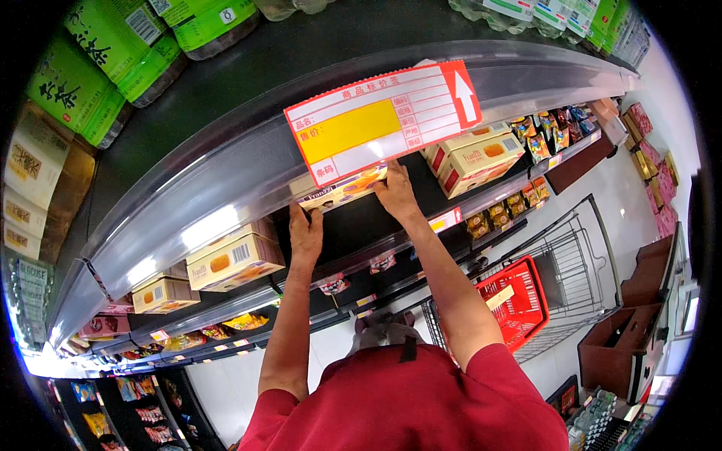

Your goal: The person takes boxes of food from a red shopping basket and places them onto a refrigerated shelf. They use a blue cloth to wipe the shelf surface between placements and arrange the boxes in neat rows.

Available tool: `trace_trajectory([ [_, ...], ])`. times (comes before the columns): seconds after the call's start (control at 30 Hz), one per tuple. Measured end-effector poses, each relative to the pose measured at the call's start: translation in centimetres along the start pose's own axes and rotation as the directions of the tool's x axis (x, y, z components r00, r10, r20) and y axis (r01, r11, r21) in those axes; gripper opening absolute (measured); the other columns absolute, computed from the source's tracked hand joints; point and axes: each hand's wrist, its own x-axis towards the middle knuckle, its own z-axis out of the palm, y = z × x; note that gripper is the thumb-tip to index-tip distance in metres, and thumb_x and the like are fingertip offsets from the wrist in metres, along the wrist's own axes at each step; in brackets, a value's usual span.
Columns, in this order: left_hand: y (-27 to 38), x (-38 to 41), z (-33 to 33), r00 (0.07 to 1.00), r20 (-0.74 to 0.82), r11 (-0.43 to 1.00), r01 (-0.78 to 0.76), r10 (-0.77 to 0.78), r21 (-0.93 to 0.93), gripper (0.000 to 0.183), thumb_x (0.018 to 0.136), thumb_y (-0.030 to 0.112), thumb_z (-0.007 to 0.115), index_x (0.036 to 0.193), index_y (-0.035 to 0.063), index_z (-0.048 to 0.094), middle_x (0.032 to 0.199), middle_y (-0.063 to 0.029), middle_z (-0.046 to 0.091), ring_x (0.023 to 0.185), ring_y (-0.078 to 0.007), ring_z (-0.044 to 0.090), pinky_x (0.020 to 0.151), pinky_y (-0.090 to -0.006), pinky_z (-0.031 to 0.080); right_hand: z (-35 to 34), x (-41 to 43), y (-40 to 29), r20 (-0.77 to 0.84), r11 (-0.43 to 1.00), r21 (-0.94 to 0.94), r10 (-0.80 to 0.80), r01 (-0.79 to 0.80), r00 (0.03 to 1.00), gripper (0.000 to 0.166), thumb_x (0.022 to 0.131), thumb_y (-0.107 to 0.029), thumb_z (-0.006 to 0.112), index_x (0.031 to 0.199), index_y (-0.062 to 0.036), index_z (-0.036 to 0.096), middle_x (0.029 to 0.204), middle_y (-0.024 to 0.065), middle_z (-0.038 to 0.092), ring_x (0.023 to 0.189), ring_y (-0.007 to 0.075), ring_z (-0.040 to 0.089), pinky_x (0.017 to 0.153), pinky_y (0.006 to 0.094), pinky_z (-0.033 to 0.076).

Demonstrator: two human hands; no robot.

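Note:
Both of my hands reach onto a shelf beneath a clear price rail, around a Franzzi biscuit box point(345, 189) with purple and orange print. My left hand point(305, 234) touches the box's left end; its fingertips are partly hidden. At the right end, my right hand point(397, 189) has its fingers against the side. Part of the box is covered by a red, white and yellow price tag point(383, 121). Stacked cream Franzzi boxes point(476, 160) stand to the right, and more cream boxes point(234, 262) lie to the left on the same shelf.
Green-labelled bottles point(121, 51) stand on the shelf above. Snack packs point(491, 217) fill part of the shelf below. A metal shopping cart point(581, 270) with a red basket point(522, 304) stands behind on the right. Brown wooden display units point(617, 349) are farther right.

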Motion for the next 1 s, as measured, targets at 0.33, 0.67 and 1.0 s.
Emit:
trace_trajectory([
  [0.33,0.2,-1.7,-1.3,0.992,0.110,0.997,-0.064,0.067,-0.036,0.064,0.093,0.000,0.052,0.154,-0.0012,0.030,0.151,-0.0216,0.045,0.138,-0.0310,0.047,0.115,-0.0408,0.036,-3.1,-4.6,-1.0,-0.281,0.985,0.001,-0.164,0.172,0.946,0.064,0.078,0.004,0.059,0.141,-0.0023,0.049,0.130,0.0217,0.058,0.117,0.0402,0.055,0.106,0.0450,0.043],
  [0.67,11.1,-11.4,-0.6,0.933,0.168,0.880,-0.358,0.320,0.312,0.052,0.101,0.009,0.049,0.150,-0.0045,0.036,0.155,-0.0250,0.039,0.138,-0.0408,0.043,0.112,-0.0497,0.037,-11.3,-27.8,3.6,-0.256,0.902,0.242,0.415,-0.357,0.873,0.046,0.082,0.006,0.062,0.127,-0.0018,0.059,0.103,0.0182,0.063,0.101,0.0357,0.062,0.089,0.0416,0.051],
  [1.0,12.1,-15.6,5.6,0.743,0.576,0.867,-0.485,0.340,0.115,0.043,0.097,0.003,0.051,0.140,0.0007,0.050,0.148,-0.0193,0.047,0.135,-0.0367,0.044,0.112,-0.0499,0.034,-12.2,-53.0,23.5,-0.571,0.088,-0.092,0.811,-0.992,0.125,0.095,0.074,-0.034,0.087,0.143,0.0071,0.036,0.130,0.0332,0.058,0.112,0.0456,0.064,0.099,0.0468,0.051],
])
